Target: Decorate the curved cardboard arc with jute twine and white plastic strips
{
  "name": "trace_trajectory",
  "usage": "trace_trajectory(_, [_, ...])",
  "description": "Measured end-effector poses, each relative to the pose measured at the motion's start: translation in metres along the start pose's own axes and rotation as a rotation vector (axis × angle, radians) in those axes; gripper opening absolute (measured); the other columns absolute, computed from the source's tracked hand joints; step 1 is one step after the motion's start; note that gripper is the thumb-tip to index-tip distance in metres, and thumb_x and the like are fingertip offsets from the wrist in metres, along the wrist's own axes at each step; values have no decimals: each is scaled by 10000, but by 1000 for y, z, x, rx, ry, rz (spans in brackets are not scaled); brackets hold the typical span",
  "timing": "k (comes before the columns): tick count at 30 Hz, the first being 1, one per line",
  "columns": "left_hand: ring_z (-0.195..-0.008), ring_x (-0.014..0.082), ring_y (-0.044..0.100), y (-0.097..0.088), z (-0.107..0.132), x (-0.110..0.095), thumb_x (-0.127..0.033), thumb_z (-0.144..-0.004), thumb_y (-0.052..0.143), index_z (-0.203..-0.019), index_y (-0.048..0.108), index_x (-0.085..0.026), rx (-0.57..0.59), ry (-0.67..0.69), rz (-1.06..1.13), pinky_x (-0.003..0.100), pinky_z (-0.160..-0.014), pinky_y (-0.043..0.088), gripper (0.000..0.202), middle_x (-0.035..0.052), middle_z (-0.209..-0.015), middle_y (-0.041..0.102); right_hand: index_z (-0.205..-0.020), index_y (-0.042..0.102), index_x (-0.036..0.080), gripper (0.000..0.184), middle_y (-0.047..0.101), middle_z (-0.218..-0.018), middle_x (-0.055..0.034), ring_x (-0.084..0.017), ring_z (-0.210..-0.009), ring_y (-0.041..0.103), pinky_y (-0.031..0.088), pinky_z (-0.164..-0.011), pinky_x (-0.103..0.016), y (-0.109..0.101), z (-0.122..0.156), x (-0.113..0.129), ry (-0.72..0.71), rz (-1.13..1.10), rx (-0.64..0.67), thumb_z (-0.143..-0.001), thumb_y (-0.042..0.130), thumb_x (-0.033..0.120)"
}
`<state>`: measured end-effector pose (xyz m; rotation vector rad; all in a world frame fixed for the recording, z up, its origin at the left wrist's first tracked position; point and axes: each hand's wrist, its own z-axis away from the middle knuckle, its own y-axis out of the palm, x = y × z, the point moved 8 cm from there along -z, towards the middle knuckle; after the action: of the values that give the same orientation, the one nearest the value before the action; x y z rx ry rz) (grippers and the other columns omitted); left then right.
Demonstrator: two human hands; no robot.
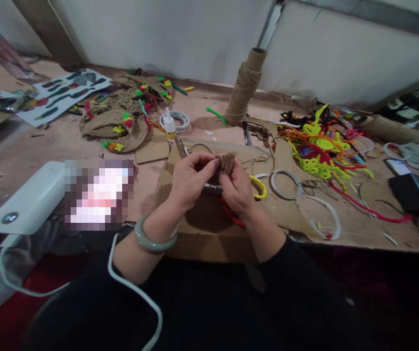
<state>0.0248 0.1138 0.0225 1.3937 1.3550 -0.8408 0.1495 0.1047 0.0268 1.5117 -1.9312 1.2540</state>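
Observation:
My left hand point(191, 178) and my right hand point(237, 187) meet over a cardboard sheet point(209, 229) at the table's front edge. Both pinch a small piece wrapped in brown jute twine point(227, 161), the left from the left side, the right from below. A thin hoop partly wound with twine point(195, 146) rises behind the left fingers; whether it joins the piece is unclear. A grey-green bangle point(153, 239) circles my left wrist. Red pipe cleaners point(233, 217) lie under my right wrist.
A twine spool point(244, 90) stands behind. A glue bottle point(170, 126) and jute ornaments point(122, 122) lie at back left. Plastic rings point(286, 183) and a pile of coloured pipe cleaners point(319, 146) fill the right. A white power bank point(27, 197) with its cable sits front left.

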Motion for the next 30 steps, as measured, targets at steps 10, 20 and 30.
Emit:
trace_trajectory(10, [-570,90,525,1,-1,4,-300,-727,707,-732,689,-171,25,-17,-10,208,-550,429,131,-11,-635,622,-1228,481,224,353,628,-1149,-67,-204,-1069,602,480,-977,-409,1,1,1,5,7,47,-878,432,221])
trace_trajectory(20, [-579,103,551,0,-1,4,-300,-716,707,-713,689,-174,15,-27,-20,222,-565,462,127,0,-651,646,-1207,502,240,317,634,-1126,-55,-192,-1042,611,509,-935,-386,2,1,-2,34,14,20,-897,436,266])
trace_trajectory(30, [-594,98,566,-1,1,5,-296,-749,688,-758,690,-175,28,0,-35,212,-582,469,122,0,-674,657,-1199,503,234,314,644,-1099,-52,-193,-1014,619,509,-919,-386,2,1,-3,43,10,16,-893,442,263])
